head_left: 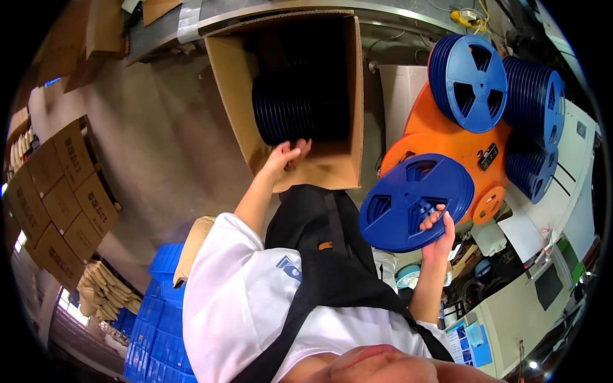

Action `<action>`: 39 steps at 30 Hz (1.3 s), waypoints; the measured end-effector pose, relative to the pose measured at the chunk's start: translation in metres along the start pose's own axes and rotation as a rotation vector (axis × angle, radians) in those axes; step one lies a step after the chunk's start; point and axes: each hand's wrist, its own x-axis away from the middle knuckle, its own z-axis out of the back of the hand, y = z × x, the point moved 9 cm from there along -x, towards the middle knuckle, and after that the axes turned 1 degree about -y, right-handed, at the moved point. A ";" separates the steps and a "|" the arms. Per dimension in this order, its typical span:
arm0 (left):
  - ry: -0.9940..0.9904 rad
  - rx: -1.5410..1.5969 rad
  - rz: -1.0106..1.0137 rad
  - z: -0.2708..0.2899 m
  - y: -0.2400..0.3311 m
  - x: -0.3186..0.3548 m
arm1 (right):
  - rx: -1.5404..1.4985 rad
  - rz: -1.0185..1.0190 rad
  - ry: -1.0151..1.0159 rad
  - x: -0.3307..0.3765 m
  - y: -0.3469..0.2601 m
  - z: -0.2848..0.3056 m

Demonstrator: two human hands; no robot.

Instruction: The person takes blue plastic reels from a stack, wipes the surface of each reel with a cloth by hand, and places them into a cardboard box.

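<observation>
Across the room runs a grey-brown floor (172, 134), bare concrete by the look of it, with work surfaces at the edges. Right side: a pale bench (517, 319), cluttered at its near edge with papers and small gear. Top edge: a metal-edged counter (268, 18), silvery tape (189, 24) over its rim. Far left: brown cartons (70, 198) stacked several high, print on their sides. Lower left: blue crates (156, 341) piled up, a tan bag (195, 249) beside them; more tan bags (105, 290) heaped farther left.

Front and centre, an open box (230, 96) stands against the counter, dark inside, with a row of dark reels (281, 112) on edge in it. Right of it, an orange stand (418, 124) carries three blue reel stacks (472, 96) and a small black panel (488, 157).

Person wears a white shirt and black apron. Blue reels (408, 191), a short stack, are tilted in front of the stand, gripped by the right hand (438, 226), fingers curled through an opening. Left hand (292, 155) is at the box mouth, half open, fingers loosely bent, nothing visible in it, just below the dark reels; contact can't be told.

Smallest: a yellow plug (461, 18) at upper right, on the counter.
</observation>
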 end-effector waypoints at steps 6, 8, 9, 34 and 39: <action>-0.110 -0.143 0.149 0.008 -0.059 0.041 | 0.109 -0.041 -0.046 -0.004 -0.001 0.005; -0.132 -0.100 0.081 -0.005 -0.040 0.055 | 0.041 -0.058 -0.070 0.003 -0.003 0.007; -0.058 -0.063 -0.042 0.001 -0.032 0.051 | -0.034 -0.056 -0.118 0.009 -0.002 0.000; 0.023 -1.216 -1.629 -0.288 0.142 0.315 | -0.565 0.188 -1.198 0.138 -0.048 -0.040; -0.329 -1.332 -1.678 -0.301 0.081 0.355 | -0.593 0.151 -1.217 0.131 -0.051 -0.035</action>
